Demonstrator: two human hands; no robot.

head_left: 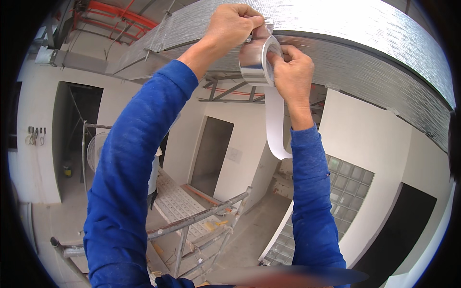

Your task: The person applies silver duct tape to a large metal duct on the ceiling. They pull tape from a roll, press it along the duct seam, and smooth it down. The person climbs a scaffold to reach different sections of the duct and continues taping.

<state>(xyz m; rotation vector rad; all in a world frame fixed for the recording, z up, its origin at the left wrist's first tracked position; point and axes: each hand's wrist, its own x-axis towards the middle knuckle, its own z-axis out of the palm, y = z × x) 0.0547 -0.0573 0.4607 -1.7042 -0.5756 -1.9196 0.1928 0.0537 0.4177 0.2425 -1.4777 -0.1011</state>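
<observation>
Both my arms reach up in blue sleeves toward a foil-covered duct (336,53) overhead. A roll of silver foil tape (253,62) hangs just under the duct's lower edge. My right hand (295,69) grips the roll from its right side, thumb in the core. My left hand (235,24) is closed at the duct's edge, pinching the foil tape's free end above the roll. A long strip of white backing paper (274,125) dangles from the roll and curls at its bottom.
Below me are scaffold rails (201,213) and a perforated metal scaffold plank (180,201). A fan (97,149) stands at the left, partly behind my sleeve. Glass-block panels (353,177) and a dark doorway (401,230) are at the right. Red pipes (117,12) run at the upper left.
</observation>
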